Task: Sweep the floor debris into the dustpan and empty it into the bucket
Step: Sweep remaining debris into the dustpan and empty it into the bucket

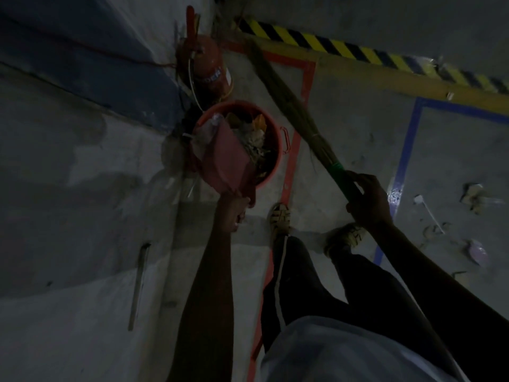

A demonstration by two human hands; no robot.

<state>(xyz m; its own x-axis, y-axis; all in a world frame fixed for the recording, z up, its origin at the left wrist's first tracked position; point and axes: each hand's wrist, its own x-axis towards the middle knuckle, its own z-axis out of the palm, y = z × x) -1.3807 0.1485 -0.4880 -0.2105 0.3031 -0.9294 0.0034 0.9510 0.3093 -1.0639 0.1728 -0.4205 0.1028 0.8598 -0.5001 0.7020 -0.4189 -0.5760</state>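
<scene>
Overhead, the left hand (234,210) grips the pink dustpan (224,158) tilted over the litter-filled orange bucket (275,161), while the right hand (369,199) grips the broom (297,111) angled to the floor.

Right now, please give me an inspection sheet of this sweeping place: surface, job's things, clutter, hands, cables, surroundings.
Surface: concrete floor, with red tape and blue tape lines.
Job's things: dustpan tilted over orange bucket, which holds rubbish; broom slanting toward the wall.
Clutter: scattered debris on the floor at right; long bar lying at left.
Hands: left hand holds the dustpan handle; right hand holds the broom's green grip.
Cables: a thin red one along the wall.
Surroundings: fire extinguisher in the corner; yellow-black hazard stripe.
</scene>
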